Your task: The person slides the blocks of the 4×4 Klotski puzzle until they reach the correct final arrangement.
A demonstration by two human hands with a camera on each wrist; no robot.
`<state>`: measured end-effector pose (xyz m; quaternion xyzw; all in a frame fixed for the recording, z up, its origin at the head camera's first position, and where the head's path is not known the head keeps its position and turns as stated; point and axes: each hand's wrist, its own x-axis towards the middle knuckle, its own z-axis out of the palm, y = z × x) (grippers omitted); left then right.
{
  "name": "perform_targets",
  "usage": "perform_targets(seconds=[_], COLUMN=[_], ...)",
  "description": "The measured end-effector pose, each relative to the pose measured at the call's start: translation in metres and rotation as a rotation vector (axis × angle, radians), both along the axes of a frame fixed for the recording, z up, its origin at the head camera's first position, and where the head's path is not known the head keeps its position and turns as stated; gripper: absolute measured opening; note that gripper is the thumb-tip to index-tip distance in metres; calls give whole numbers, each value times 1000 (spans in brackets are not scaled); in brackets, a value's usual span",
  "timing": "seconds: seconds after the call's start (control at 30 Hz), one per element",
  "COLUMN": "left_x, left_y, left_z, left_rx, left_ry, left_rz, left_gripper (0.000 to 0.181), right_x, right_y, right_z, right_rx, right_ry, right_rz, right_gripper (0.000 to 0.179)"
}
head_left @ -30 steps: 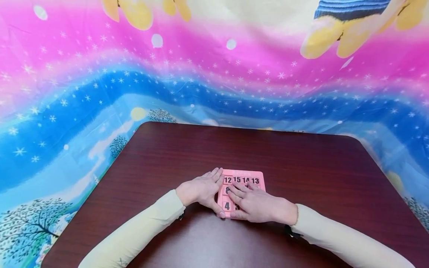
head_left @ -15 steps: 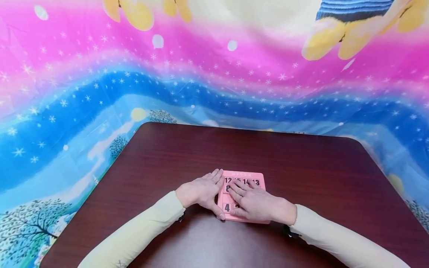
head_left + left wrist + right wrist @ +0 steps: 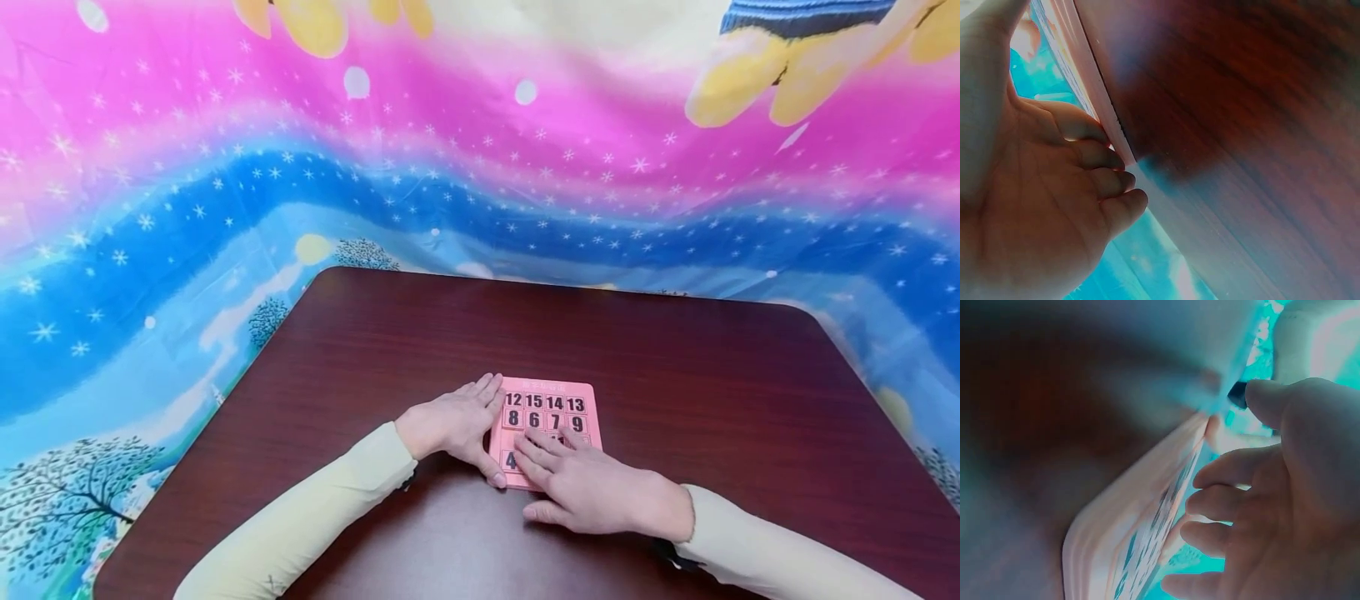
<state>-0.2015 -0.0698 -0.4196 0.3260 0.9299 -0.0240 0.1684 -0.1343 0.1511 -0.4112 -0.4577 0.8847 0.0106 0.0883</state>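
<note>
A pink number slide puzzle (image 3: 546,410) lies flat on the table, its top rows reading 12, 15, 14, 13 and 8, 6, 7, 9. Along its left side rests my left hand (image 3: 453,421), fingers fairly straight at the upper left corner and thumb at the lower left corner. My right hand (image 3: 592,493) reaches in from the lower right, its extended fingertips over the lower rows of number tiles. Its thumb lies off the puzzle's near edge. A 4 tile (image 3: 510,461) shows beside those fingers; much of the lower rows is hidden under the hand.
The dark reddish-brown table (image 3: 420,342) has rounded far corners. Behind it hangs a colourful printed cloth (image 3: 480,158) in pink and blue with snowflakes and trees. Pale sleeves (image 3: 300,517) cover both forearms.
My right hand has slid toward the near edge and slightly right, uncovering the upper two rows of numbers. My left hand stays against the puzzle's left side.
</note>
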Motion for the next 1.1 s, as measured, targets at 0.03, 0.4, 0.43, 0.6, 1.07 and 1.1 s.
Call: perform_targets(seconds=[0.03,0.4,0.43,0.6,1.07,1.1], left_x=[0,1,1,1,1,1], left_y=[0,1,1,1,2,2], left_z=[0,0,-1,-1,0,1], left_rx=[-2,4,3,3,-7,-9], left_ry=[2,-3,-3,3,-10,-7], left_rz=[-1,6,7,8,12,11], left_gripper=[135,135,135,135,134,134], right_x=[4,25,25,24,18,17], right_y=[0,4,4,4,3,2], right_z=[1,-1,-2,-3,-4,-3], right_rx=[2,0,-2,-4,5,9], right_ry=[-2,62,60,69,92,91], right_rz=[9,87,88,90,77,72], right_gripper=[70,72,72,71,69,69])
